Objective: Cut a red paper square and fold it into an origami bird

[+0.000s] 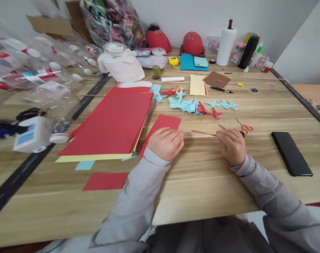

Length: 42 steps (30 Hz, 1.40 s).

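Note:
My right hand (232, 146) is closed, its fingertips on the right end of a thin red paper strip (202, 132) that sticks out to the left above the table. My left hand (166, 144) is curled closed over the lower right part of a red paper sheet (165, 123); its fingertips are hidden, and a small gap parts it from the strip. Just beyond my right hand lie scissors with orange handles (245, 127), with another pointed metal blade (222, 127) beside them. Folded light-blue paper cranes (185, 104) and red paper cranes (202, 108) lie farther back.
Left of my hands lies a stack of large red paper (110, 119), with a small red piece (106, 181) in front. A black phone (291, 153) is at the right. Plastic bottles (49, 91) crowd the left side. A black pen (221, 90) and brown paper (217, 80) lie farther back.

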Each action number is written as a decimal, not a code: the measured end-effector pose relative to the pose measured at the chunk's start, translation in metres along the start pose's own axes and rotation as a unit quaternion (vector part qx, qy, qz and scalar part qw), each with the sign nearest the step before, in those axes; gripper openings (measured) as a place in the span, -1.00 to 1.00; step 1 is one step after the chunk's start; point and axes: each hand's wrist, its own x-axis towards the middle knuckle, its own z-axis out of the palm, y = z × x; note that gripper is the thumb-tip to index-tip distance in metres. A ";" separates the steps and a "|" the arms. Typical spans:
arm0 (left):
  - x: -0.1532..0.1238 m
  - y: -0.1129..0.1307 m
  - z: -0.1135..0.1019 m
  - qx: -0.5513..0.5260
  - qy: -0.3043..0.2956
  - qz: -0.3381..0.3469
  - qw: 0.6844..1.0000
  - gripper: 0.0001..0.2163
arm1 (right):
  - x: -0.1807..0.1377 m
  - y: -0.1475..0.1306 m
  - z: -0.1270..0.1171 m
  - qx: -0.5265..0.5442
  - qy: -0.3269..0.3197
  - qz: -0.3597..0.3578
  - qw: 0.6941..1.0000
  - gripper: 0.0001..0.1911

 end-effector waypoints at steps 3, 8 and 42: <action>-0.001 0.006 -0.002 -0.061 0.033 -0.118 0.991 -0.84 | 0.002 -0.003 -0.002 0.070 0.008 0.104 0.992 -0.84; 0.010 0.046 0.007 -0.377 0.108 -0.416 0.820 -0.76 | 0.011 -0.022 -0.004 0.360 -0.060 0.363 0.857 -0.73; 0.017 0.070 0.014 -0.548 0.059 -0.439 0.709 -0.78 | 0.015 -0.040 -0.013 0.539 -0.134 0.501 0.664 -0.71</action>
